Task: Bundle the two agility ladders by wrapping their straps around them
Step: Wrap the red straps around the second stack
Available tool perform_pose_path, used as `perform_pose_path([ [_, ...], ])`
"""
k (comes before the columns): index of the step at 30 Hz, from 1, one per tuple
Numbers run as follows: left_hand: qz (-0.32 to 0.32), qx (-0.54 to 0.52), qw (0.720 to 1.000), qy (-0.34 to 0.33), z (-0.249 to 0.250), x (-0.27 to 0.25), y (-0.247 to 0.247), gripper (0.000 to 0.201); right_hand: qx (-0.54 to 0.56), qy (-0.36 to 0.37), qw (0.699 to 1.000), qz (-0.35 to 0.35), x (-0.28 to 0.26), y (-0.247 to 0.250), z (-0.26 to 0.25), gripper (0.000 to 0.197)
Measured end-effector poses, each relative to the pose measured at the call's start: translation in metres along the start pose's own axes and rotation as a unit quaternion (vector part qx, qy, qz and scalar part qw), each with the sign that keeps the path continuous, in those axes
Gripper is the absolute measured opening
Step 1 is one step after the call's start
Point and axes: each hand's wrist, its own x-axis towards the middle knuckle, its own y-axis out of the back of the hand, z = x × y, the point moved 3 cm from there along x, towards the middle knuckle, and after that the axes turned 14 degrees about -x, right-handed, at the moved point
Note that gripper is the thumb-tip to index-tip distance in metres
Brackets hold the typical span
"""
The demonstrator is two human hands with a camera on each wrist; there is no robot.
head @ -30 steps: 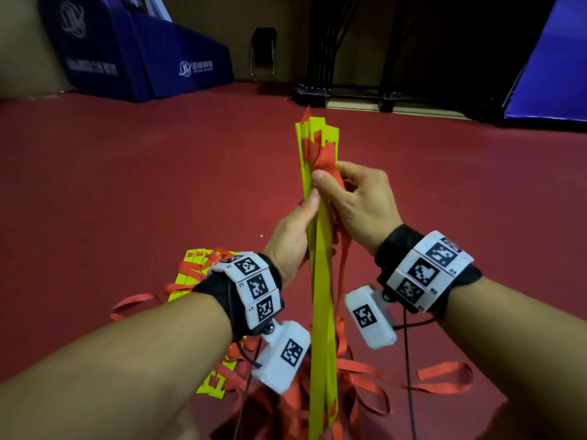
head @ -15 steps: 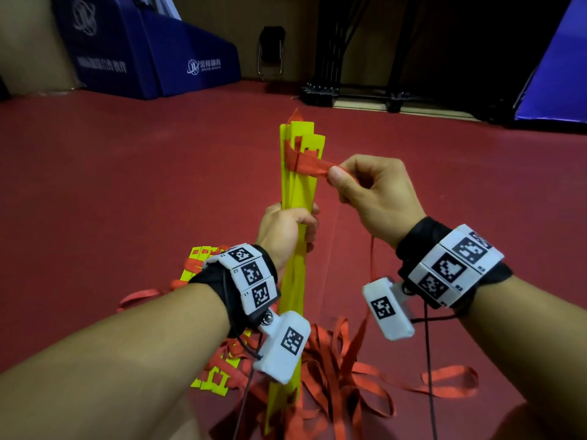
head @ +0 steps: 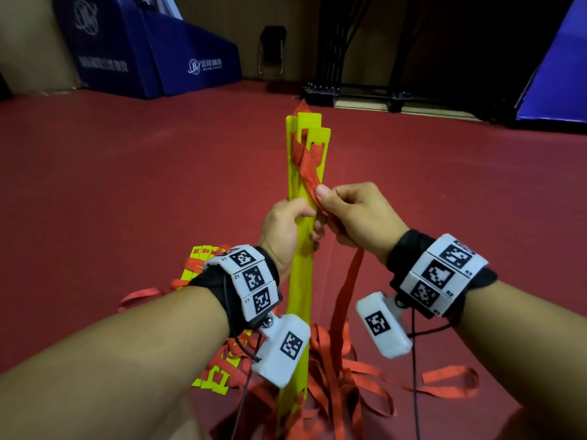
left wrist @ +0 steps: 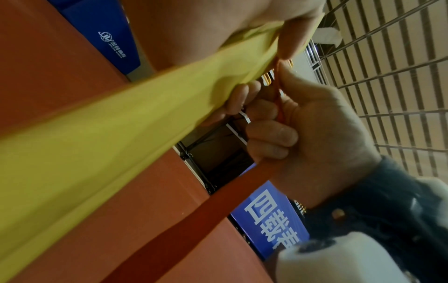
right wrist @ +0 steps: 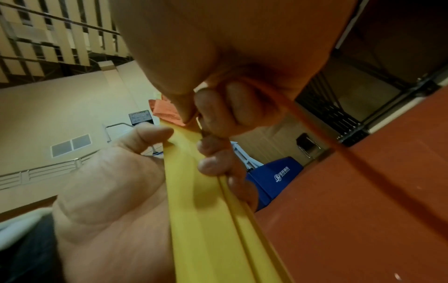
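The left hand (head: 287, 228) has its grip wrapped round a stack of yellow ladder rungs (head: 303, 281), thumb on the near face and fingers (left wrist: 242, 99) curled behind, holding the stack upright over the red floor (head: 127, 185) with its lower end down among loose webbing. The right hand (head: 352, 214) is just beside it, touching the stack's right edge, and pinches a red strap (head: 309, 173) between thumb and forefinger; the other fingers are folded in toward the palm. That strap crosses the front of the rungs on a slant from near the top end down to the pinch, and below the right hand a length of it hangs free (head: 347, 281) toward the tangle of red straps (head: 343, 385) on the floor. The second ladder (head: 206, 271) — yellow rungs laced with red webbing — lies loose on the floor to the left, behind the left wrist. Blue padded mats (head: 152, 55) stand against the far wall.
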Motion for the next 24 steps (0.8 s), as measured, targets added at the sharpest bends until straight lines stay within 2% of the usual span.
perform_pose_path([
  [2,-0.022,0.004,1.000,-0.014,0.002,0.000,-0.002,0.032,0.026,-0.027,0.999,0.003,-0.002,-0.003,0.003,0.049],
  [4,-0.020,0.024,0.998,-0.060,0.003,-0.001,-0.003,0.043,0.051,-0.029,0.998,0.000,-0.005,-0.006,0.004,0.040],
  [6,0.023,0.037,0.994,-0.104,0.004,0.002,-0.001,0.045,0.071,-0.026,0.997,-0.012,-0.007,-0.008,0.003,0.032],
  [8,0.072,0.040,0.990,-0.113,0.005,0.006,0.004,0.047,0.092,-0.032,0.994,-0.044,-0.008,-0.009,0.004,0.028],
  [12,0.092,0.031,0.986,-0.137,0.013,0.006,0.010,0.036,0.085,-0.064,0.989,-0.099,-0.013,-0.017,0.012,0.030],
  [18,0.091,-0.060,0.983,-0.145,0.014,0.005,0.008,0.033,0.093,-0.138,0.985,-0.048,-0.013,-0.031,0.020,0.032],
  [20,0.082,-0.080,0.982,-0.151,0.014,0.006,0.007,0.032,0.099,-0.154,0.980,-0.074,-0.015,-0.036,0.020,0.035],
  [24,0.084,-0.081,0.979,-0.166,0.016,0.005,0.007,0.032,0.041,-0.138,0.973,-0.182,-0.026,-0.046,0.016,0.041],
])
